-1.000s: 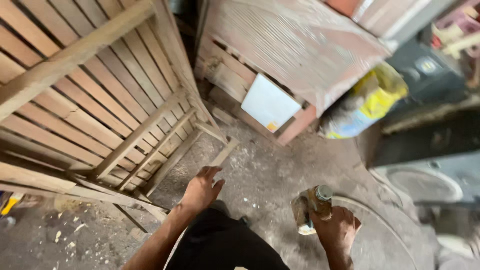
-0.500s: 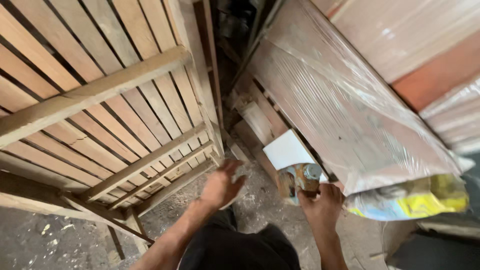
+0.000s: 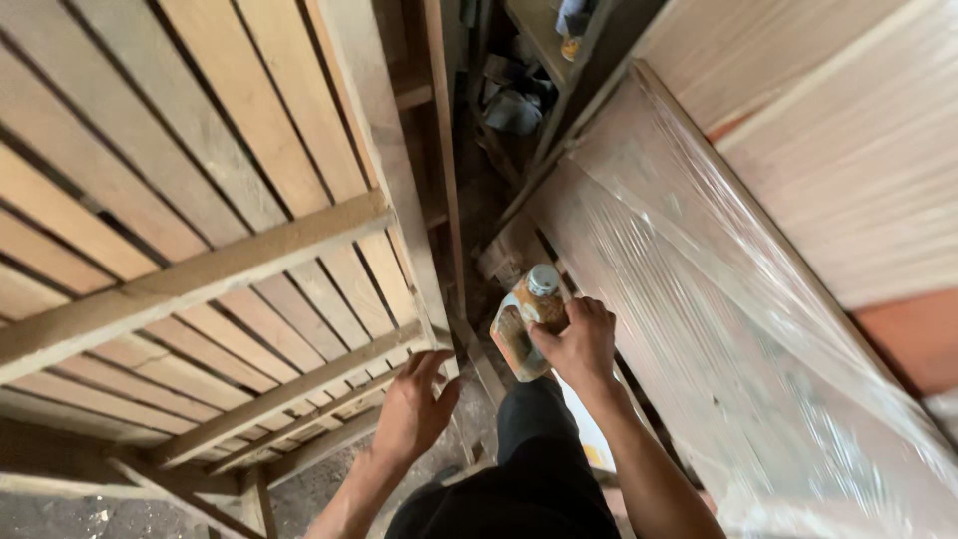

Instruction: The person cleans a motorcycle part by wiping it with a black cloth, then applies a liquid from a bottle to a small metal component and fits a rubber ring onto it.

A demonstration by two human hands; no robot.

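head view: right hand point(image 3: 579, 344) has its fingers clenched around a stained plastic bottle with a pale cap point(image 3: 526, 321), held upright in the air between the slatted wooden frame point(image 3: 230, 260) and the plastic-wrapped panel point(image 3: 728, 299). left hand point(image 3: 414, 407) is empty, fingers loose and spread, just beside the frame's lower rail but i can't tell if it's touching. looks like the carry-the-bottle-to-the-wood step to me, and the cap looks on, so it'd need opening before anything comes out.
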